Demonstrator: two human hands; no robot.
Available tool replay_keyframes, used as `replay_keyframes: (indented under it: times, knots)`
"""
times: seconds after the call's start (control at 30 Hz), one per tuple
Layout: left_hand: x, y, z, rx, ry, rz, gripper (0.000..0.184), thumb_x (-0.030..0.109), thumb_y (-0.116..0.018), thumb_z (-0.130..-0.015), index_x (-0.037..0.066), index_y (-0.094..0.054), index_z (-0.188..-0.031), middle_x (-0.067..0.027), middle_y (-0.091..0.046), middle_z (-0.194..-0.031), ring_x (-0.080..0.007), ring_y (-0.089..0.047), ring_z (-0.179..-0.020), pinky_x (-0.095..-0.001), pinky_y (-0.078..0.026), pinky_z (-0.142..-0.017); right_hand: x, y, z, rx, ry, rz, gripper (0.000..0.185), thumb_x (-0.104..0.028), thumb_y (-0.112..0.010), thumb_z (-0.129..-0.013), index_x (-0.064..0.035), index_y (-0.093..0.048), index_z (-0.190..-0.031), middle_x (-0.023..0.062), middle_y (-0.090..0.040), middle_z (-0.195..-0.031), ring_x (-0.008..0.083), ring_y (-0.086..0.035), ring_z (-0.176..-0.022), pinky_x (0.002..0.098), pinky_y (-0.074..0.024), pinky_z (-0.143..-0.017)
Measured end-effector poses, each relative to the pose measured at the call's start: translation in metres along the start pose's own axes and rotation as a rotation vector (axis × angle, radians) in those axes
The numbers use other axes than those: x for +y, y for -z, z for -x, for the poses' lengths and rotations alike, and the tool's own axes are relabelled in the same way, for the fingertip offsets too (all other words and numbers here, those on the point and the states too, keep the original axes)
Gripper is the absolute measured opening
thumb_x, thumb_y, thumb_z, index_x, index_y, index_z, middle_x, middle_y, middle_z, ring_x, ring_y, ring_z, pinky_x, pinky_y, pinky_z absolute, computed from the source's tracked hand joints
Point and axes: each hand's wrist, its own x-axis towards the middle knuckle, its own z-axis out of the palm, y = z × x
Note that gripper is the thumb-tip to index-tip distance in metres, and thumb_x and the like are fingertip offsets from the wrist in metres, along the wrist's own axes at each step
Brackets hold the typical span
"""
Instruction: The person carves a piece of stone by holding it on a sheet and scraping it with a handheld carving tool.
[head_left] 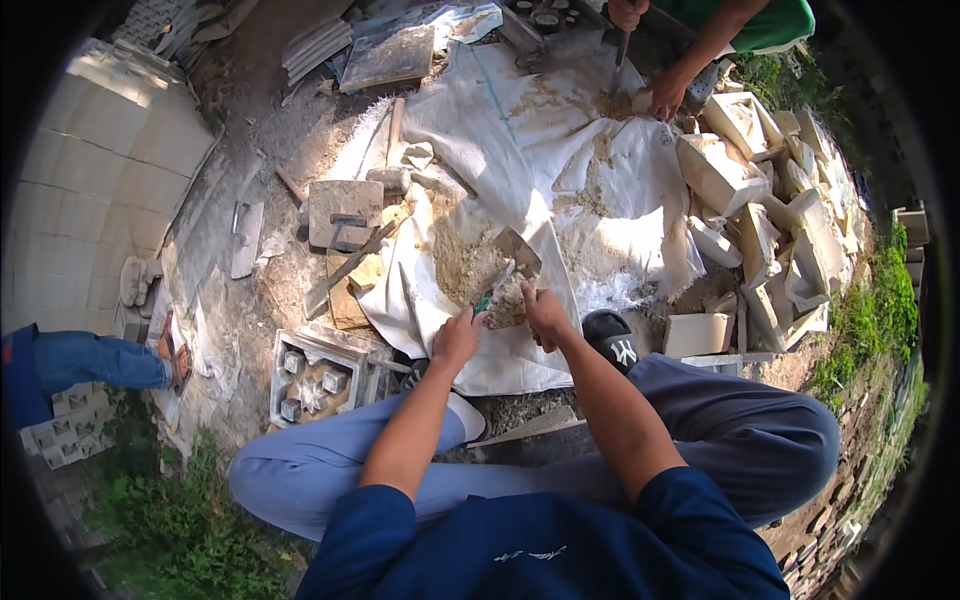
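Over the white sheet (470, 130), in front of my crossed legs, both my hands are close together. My left hand (457, 338) is closed around a tool with a green handle (484, 301); its blade points up and right. Just to the right, my right hand (546, 314) is closed on a trowel, most of its handle hidden by the fingers. The trowel's brownish blade (517, 252) reaches up and left from that hand. Pale crumbly material (460, 262) lies on the sheet around and beneath the tools.
A co-worker's hands (668, 95) hold a tool at the upper right. Pale cast blocks (720, 175) are piled at right. A mallet (392, 180), a square float (345, 213) and a mould box (312, 378) lie at left. Another person's leg (100, 360) is far left.
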Motion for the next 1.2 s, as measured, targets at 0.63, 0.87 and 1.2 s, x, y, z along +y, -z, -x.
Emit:
replay_keyframes:
  times: [0.63, 0.87, 1.2]
  knots:
    - [0.019, 0.017, 0.01, 0.031, 0.125, 0.064, 0.035, 0.038, -0.048, -0.098, 0.004, -0.055, -0.098, -0.026, -0.066, -0.082, -0.0481, -0.063, -0.08, -0.0568, -0.048, -0.073, 0.021, -0.026, -0.011, 0.15, 0.14, 0.264, 0.056, -0.045, -0.042, -0.099, 0.0082, -0.06, -0.097, 0.0323, -0.063, -0.08, 0.0435, -0.063, -0.068, 0.0492, -0.0497, -0.061]
    - [0.01, 0.004, 0.005, 0.057, 0.04, 0.064, 0.033, 0.037, -0.047, -0.099, 0.006, -0.054, -0.093, -0.0246, -0.066, -0.076, -0.0485, -0.063, -0.075, -0.0565, -0.049, -0.068, 0.039, -0.032, -0.024, 0.203, 0.259, 0.313, 0.055, -0.042, -0.042, -0.1, 0.0096, -0.058, -0.094, 0.0318, -0.061, -0.072, 0.042, -0.064, -0.058, 0.048, -0.0511, -0.053]
    - [0.016, 0.011, 0.006, 0.132, 0.021, 0.11, 0.029, 0.034, -0.052, -0.097, 0.005, -0.056, -0.098, -0.0225, -0.068, -0.083, -0.0457, -0.064, -0.073, -0.0544, -0.05, -0.068, 0.018, -0.024, -0.001, 0.153, 0.158, 0.276, 0.053, -0.042, -0.043, -0.099, 0.0064, -0.063, -0.093, 0.0338, -0.064, -0.088, 0.0488, -0.063, -0.084, 0.0521, -0.0511, -0.076]
